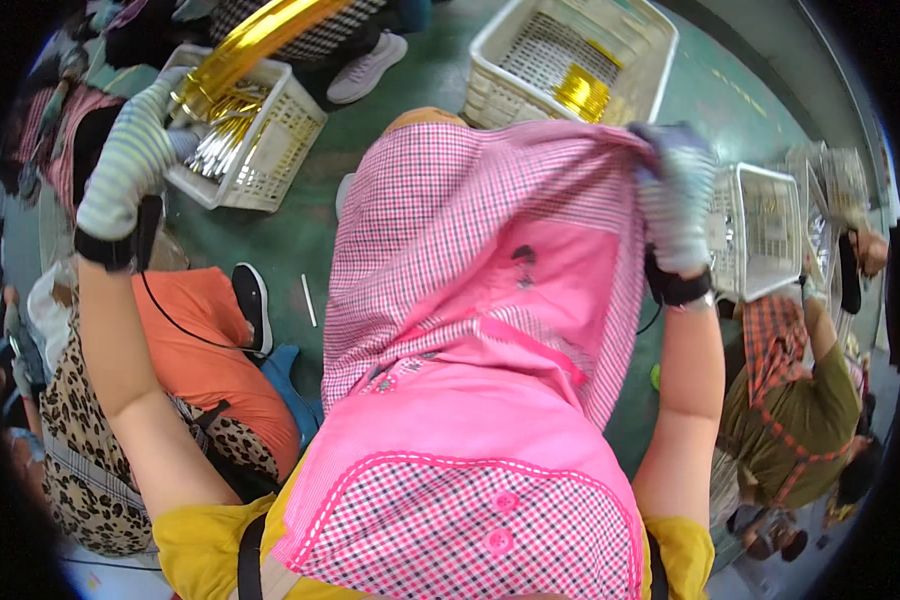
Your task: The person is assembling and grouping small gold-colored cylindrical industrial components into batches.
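My left hand [128, 160], in a striped knit glove, is closed on one end of a long, shiny gold bundle [260, 50]; whether it is a tube or many thin pieces I cannot make out. Just below it, a white plastic basket [270, 165] holds thin gold and silver sticks [225, 140]. My right hand [682, 190], gloved the same way, grips the side edge of my pink checked apron [560, 270] and lifts it off my lap. The cloth is bunched at that hand, and its fingertips are partly hidden.
A larger white basket [485, 85] with gold pieces [582, 92] stands ahead. Another white basket [770, 262] is at the right. People sit close on both sides, one in orange trousers [205, 320], one in an olive top [810, 420]. A white stick [309, 300] lies on the green floor.
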The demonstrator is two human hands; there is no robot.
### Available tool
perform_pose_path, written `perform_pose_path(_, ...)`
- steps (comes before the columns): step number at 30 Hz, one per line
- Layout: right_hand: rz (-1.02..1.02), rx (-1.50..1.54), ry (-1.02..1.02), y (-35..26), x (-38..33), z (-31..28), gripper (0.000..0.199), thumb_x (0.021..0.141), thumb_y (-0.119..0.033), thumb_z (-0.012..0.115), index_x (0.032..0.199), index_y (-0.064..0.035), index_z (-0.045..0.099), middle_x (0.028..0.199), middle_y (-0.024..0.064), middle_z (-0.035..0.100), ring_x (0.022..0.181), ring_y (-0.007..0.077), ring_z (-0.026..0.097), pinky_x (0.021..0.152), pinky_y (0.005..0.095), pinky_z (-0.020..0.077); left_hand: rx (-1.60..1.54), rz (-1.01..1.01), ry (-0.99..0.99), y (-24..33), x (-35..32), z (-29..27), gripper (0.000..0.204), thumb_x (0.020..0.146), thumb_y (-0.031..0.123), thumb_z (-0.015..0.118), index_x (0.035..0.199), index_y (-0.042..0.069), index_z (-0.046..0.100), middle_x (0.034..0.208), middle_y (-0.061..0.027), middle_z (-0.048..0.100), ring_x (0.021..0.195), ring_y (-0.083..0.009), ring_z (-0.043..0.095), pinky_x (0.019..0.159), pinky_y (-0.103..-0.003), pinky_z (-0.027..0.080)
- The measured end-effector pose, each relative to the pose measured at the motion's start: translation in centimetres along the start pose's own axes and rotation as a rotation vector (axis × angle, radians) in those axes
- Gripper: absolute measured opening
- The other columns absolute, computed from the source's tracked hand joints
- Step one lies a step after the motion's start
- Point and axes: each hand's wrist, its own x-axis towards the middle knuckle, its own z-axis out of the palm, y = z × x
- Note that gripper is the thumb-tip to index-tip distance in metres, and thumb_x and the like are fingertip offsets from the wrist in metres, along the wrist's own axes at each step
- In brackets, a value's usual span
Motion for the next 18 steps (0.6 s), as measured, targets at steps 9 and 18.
perform_pose_path(9, 0.312, 0.400, -0.181, 2.3, -6.7, 0.9, 0.045, 0.078, -0.023, 0.073, 0.118, -0.0079, 0.061, 0.111, 0.0149, 0.066, 0.105, 0.0335, 0.060, 0.094, 0.0435, 0.0459, 0.293, 0.663, -0.493, 17.6, -5.5, 12.5, 0.037, 0.064, 0.020, 0.078, 0.094, 0.010, 0.059, 0.073, -0.0091, 0.060, 0.069, -0.0311, 0.063, 0.061, -0.041, 0.049)
perform_pose_path(18, -0.100, 0.361, -0.541, -7.5, 6.2, 7.3, 0.045, 0.072, -0.027, 0.075, 0.110, -0.0067, 0.062, 0.101, 0.0184, 0.066, 0.099, 0.0363, 0.062, 0.088, 0.0434, 0.0475, 0.385, 0.637, -0.631, 14.8, -7.8, 14.3, 0.034, 0.068, 0.019, 0.072, 0.098, 0.011, 0.058, 0.074, -0.0062, 0.058, 0.069, -0.0262, 0.062, 0.061, -0.040, 0.049)
